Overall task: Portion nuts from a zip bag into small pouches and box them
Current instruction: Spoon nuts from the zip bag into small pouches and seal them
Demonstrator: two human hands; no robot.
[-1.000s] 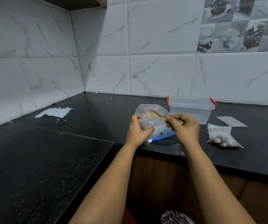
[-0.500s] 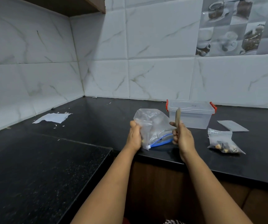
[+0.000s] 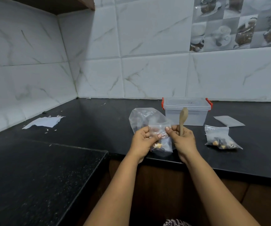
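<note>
1. Small clear pouch, nuts at its bottom, centre frame, held upright off the counter.
2. Large clear zip bag, crumpled, just behind it.
3. Lidded clear box with red clips, upper right of centre.
4. Filled pouch, lying right.
5. Flat empty pouch, far right.
6. Wooden spoon, upright.

2 small pouches with nuts: 1 held, 1 lying on the table. 1 large zip bag. 1 flat empty pouch. 1 lidded clear box. 1 wooden spoon. 1 torn paper scrap.
</note>
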